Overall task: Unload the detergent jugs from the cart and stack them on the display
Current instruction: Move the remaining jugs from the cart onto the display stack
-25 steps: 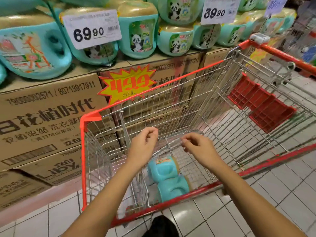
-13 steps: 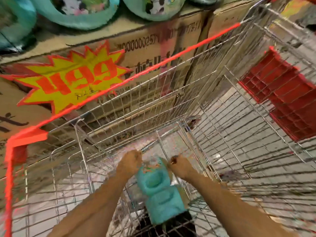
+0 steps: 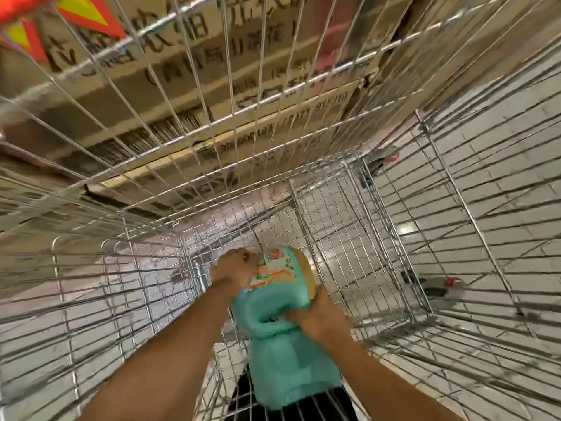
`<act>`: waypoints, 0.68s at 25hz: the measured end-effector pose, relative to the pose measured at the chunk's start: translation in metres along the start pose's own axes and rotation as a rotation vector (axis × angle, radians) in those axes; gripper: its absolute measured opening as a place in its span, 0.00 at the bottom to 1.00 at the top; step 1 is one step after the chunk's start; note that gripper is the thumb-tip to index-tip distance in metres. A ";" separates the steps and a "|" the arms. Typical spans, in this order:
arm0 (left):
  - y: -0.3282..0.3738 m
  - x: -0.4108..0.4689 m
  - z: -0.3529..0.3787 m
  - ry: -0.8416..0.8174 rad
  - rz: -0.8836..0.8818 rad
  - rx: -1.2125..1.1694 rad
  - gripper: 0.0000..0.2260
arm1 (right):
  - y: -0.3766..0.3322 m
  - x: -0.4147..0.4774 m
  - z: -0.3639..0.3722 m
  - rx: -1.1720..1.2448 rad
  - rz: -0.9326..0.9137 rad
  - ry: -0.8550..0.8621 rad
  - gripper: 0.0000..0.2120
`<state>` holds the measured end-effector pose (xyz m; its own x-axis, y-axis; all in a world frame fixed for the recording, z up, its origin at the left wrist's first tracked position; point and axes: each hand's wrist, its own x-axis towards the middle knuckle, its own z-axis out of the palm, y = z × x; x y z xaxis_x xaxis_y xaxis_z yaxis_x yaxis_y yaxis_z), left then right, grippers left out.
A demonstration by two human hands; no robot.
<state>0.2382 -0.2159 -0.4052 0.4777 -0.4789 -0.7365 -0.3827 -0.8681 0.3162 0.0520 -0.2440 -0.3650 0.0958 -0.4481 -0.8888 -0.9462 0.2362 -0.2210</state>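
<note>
Deep in the wire cart [image 3: 379, 238] lie two turquoise detergent jugs. The far jug [image 3: 283, 284] has a flowered label and a tan cap side. My right hand [image 3: 321, 317] is closed through its handle. My left hand [image 3: 232, 268] presses against its left upper corner, fingers curled on it. The second jug [image 3: 291, 369] lies just nearer to me, touching the first, with no hand on it. Both forearms reach down into the basket. The display's jugs are out of view.
Cardboard cartons [image 3: 212, 95] with printed text stand behind the cart's far wire side. A yellow and red price burst [image 3: 76, 13] shows at the top left. White tiled floor [image 3: 501, 147] shows through the mesh on the right.
The camera has dropped closer into the cart. My hands have closed on the far jug: the right one went through its handle, the left onto its corner. The jug looks tipped up slightly.
</note>
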 end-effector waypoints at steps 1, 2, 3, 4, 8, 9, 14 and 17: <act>-0.005 0.004 0.003 -0.019 -0.014 -0.079 0.16 | 0.002 0.003 0.004 -0.017 0.008 0.013 0.38; -0.009 0.007 0.006 -0.045 -0.063 -0.222 0.15 | 0.002 0.006 0.007 -0.004 0.001 0.036 0.38; -0.011 0.010 0.008 -0.072 -0.128 -0.393 0.16 | 0.002 0.010 0.008 0.038 -0.022 0.073 0.37; -0.012 0.013 0.010 -0.101 -0.197 -0.561 0.18 | 0.002 0.015 0.008 0.106 -0.066 0.118 0.36; -0.016 -0.002 0.006 -0.270 -0.351 -0.939 0.19 | -0.005 0.025 -0.008 0.420 -0.225 0.291 0.31; -0.015 -0.011 0.005 -0.309 -0.371 -1.010 0.19 | -0.007 0.025 -0.014 0.505 -0.259 0.338 0.27; 0.015 -0.065 0.000 -0.325 -0.293 -1.185 0.26 | -0.014 0.006 -0.056 0.842 -0.337 0.400 0.20; 0.037 -0.102 -0.011 -0.369 -0.244 -1.187 0.26 | -0.022 -0.024 -0.090 0.928 -0.382 0.394 0.24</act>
<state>0.1841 -0.2009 -0.3114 0.1138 -0.3913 -0.9132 0.7179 -0.6030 0.3478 0.0424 -0.3160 -0.3030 0.0724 -0.8376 -0.5414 -0.2549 0.5093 -0.8220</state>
